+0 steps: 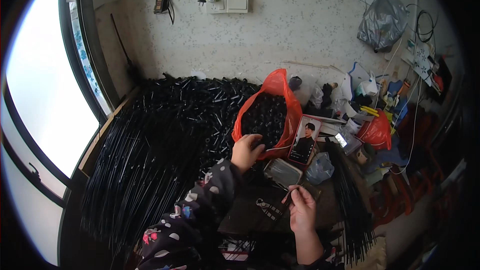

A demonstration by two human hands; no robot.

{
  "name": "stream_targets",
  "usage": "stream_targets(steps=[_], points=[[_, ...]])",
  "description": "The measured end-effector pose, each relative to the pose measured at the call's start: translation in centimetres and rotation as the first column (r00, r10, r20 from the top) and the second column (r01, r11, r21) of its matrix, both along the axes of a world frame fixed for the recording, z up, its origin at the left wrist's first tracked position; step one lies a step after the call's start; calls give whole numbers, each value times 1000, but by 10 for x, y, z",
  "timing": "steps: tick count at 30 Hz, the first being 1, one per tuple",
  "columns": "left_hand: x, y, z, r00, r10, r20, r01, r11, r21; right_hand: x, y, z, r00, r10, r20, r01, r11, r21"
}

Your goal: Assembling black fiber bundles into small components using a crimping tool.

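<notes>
My left hand (245, 152) is at the near edge of a red plastic bag (281, 82), its fingers curled in toward small black parts (265, 115) that fill the bag. Whatever those fingertips pinch is too dark to make out. Lower and to the right, my right hand (303, 208) has thumb and forefinger pressed together. A small thin thing with a pinkish part shows at its fingertips, its kind unclear. Just beyond that hand lies a shallow clear tray (283, 172). A flat metal piece with holes (269, 209) rests on the dark work surface (240, 210) to its left.
A large heap of long thin black rods (145, 155) covers the left side, beside a window (45, 70). A phone (304, 139) leans by the bag, near a crumpled clear bag (320, 169). More black rods (347, 195) and clutter with a red bag (377, 130) lie right.
</notes>
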State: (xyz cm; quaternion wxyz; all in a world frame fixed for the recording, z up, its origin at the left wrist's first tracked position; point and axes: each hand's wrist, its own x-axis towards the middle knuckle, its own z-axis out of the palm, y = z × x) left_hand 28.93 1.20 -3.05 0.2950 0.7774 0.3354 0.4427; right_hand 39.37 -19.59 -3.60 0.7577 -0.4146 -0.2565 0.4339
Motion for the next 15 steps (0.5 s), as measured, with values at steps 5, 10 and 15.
stream_targets(steps=[5, 10, 15], points=[[42, 68, -27, 880, 288, -377, -87, 880, 467, 11, -8, -1, 997, 79, -15, -78, 997, 5], [40, 66, -26, 863, 291, -413, -90, 893, 441, 16, -19, 4, 992, 123, 13, -123, 992, -35], [-6, -3, -9, 702, -252, 666, 643, 627, -440, 12, -20, 8, 988, 149, -33, -149, 989, 13]])
